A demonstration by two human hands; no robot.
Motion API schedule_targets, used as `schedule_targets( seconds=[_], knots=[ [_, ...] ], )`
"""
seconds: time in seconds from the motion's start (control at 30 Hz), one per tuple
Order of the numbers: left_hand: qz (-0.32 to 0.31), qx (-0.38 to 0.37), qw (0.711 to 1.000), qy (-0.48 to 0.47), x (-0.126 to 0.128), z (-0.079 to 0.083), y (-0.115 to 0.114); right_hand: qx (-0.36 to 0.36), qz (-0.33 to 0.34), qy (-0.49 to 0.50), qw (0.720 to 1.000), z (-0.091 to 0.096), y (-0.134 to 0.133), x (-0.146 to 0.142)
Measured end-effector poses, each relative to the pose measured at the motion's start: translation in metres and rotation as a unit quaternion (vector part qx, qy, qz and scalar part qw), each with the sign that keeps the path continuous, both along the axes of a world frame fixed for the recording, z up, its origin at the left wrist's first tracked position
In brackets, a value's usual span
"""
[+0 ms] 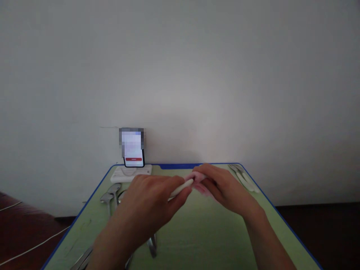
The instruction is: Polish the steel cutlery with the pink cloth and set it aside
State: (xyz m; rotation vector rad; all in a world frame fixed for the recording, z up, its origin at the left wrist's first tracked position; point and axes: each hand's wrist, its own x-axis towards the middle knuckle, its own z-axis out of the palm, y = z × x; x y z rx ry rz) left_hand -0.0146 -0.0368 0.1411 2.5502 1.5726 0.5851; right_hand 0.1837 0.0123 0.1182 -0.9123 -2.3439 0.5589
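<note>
My left hand (153, 197) is closed around a slim white handle (182, 188), likely of a piece of cutlery whose other end is hidden by the hand. Between the fingers of my right hand (222, 183) is a pink cloth (201, 187), bunched against the tip of that handle. Both hands meet above the middle of the green table (197, 236). Beyond the right hand, forks with white handles (244, 178) lie side by side at the far right corner.
Metal spoons (107, 198) lie at the left, and more metal cutlery (152, 245) shows partly under my left arm. A lit phone (134, 150) stands upright behind a white block (131, 173), near the wall. A blue rim (180, 165) edges the table.
</note>
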Motion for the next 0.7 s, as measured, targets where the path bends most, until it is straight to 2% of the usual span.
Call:
schedule_targets(
  seconds=[0.13, 0.23, 0.3, 0.37, 0.47, 0.57, 0.7],
  knots=[
    [0.015, 0.029, 0.999, 0.000, 0.002, -0.002, 0.001, 0.037, -0.037, 0.040, 0.998, -0.007, 0.006, 0.002],
    [0.010, 0.073, 0.997, -0.035, -0.005, -0.002, 0.000, 0.062, -0.089, 0.082, 0.991, -0.006, 0.002, -0.002],
    [0.015, 0.116, 0.990, -0.074, -0.009, -0.002, -0.001, 0.066, -0.139, 0.132, 0.979, -0.005, -0.002, -0.009],
    [0.027, 0.129, 0.984, -0.119, -0.009, -0.001, -0.002, 0.038, -0.188, 0.200, 0.961, -0.005, -0.007, -0.019],
    [0.057, 0.070, 0.977, -0.195, -0.001, 0.000, 0.000, -0.037, -0.226, 0.333, 0.915, -0.009, -0.010, -0.033],
    [0.071, -0.007, 0.966, -0.247, 0.015, -0.006, 0.007, -0.100, -0.247, 0.468, 0.843, -0.016, -0.006, -0.042],
    [0.074, -0.047, 0.975, -0.206, 0.035, -0.023, 0.019, -0.207, -0.213, 0.566, 0.769, -0.025, 0.003, -0.047]
  ],
)
